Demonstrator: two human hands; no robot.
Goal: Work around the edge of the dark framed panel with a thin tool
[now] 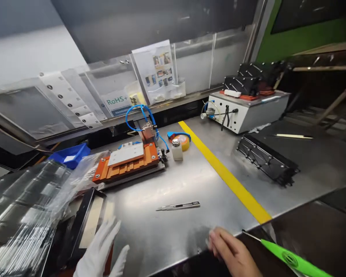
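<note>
My left hand [99, 250], in a white glove, hovers over the near left of the steel table [173, 231] with its fingers spread and nothing in it. It is next to a black rectangular frame [85, 219] lying flat. My right hand [230, 252] is bare and rests on the table's front edge, fingers loosely bent, holding nothing that I can see. A slim metal blade-like tool [178, 206] lies on the table between and beyond both hands. A green pointed tool [288, 257] sticks out just right of my right hand, not touching it.
An orange fixture [127, 161] with blue hoses sits at the back left, with a small white bottle [177, 149] and a yellow tape roll [183, 141] beside it. Clear plastic trays [20, 215] are stacked at far left. A yellow stripe [225, 175] crosses the table. Right of it are a black part [266, 159] and a white box unit [245, 109].
</note>
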